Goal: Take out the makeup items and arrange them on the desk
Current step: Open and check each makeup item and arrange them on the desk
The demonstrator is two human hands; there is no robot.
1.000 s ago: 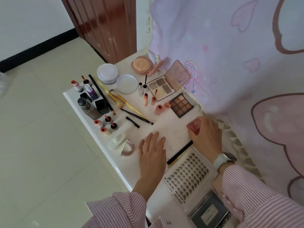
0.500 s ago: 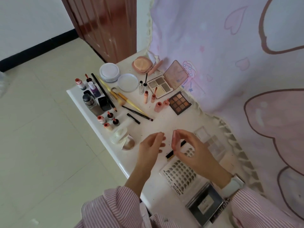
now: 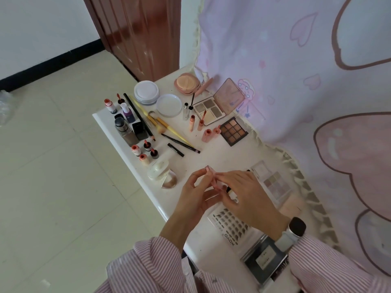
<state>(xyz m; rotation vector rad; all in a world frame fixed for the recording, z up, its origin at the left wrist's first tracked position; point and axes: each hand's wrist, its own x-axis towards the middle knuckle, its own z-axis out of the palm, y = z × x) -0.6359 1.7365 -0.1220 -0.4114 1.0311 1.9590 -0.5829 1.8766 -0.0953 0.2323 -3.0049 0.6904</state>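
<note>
We see our left hand [image 3: 195, 193] raised over the near half of the white table [image 3: 222, 157], its thumb and fingertips curled to pinch the upper end of a small pale pink makeup tube [image 3: 211, 176]. The tube runs slanted between both hands, just above the table. Our right hand [image 3: 248, 196], just beside the left, has its fingers curled round the tube's lower end, and wears a white-strapped smartwatch [image 3: 293, 230] at the wrist. Below the hands lies a white card of false lashes [image 3: 230, 226], partly hidden by the right hand. To the right of the hands, a clear-lidded pale eyeshadow palette [image 3: 273, 182] lies flat on the table, near the fringed edge of the pink printed cloth [image 3: 296, 81].
</note>
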